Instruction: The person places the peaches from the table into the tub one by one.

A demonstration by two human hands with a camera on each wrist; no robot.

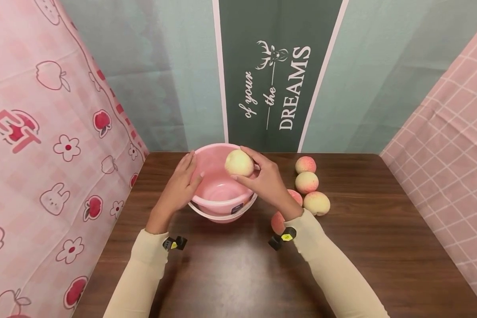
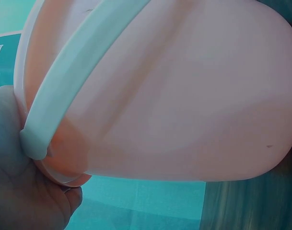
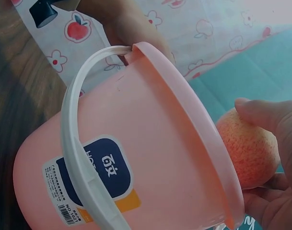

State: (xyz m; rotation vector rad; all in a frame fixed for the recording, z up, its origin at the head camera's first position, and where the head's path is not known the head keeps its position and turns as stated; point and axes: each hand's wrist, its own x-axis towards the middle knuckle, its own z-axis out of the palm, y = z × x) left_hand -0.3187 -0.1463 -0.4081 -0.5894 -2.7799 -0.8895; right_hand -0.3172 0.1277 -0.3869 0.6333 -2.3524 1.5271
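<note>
Apple-and-bunny print curtain point(image 1: 79, 176), pink and white: beyond the left hand, on its outer side.

Left hand point(image 1: 178, 183): partly closed over the bucket's near-side rim, thumb to the inside, fingers to the outside, gripping the edge.

Pink plastic bucket point(image 1: 208, 172): between the two hands, on a dark wood-grain table point(image 1: 230, 274). Round mouth, smooth pale-pink wall, rolled rim. White carry handle point(image 3: 70, 129) swung down across the outer wall, on the wearer's side. Navy label point(image 3: 118, 182) with white characters and an orange corner; beside it a white barcode sticker point(image 3: 64, 191) printed "NO.1021".

Held peach point(image 1: 238, 162): in the right hand, over the bucket's mouth near the rim. Rounded; creamy yellow on the face turned to the wearer, orange-red and finely speckled on the side shown in the right wrist view.

Right hand point(image 1: 268, 179): curved around the held peach, spread only as wide as the fruit, thumb on one side and fingers on the other.

Dark green panel point(image 1: 242, 26): beyond the right hand, lettered "of your the DREAMS" with a deer's head.

Five loose peaches point(image 1: 316, 203): on the table, clustered to the right hand's outer side, cream to coral red; two partly covered by the right wrist.

Pink grid curtain point(image 1: 453, 132): farthest out past the right hand.
</note>
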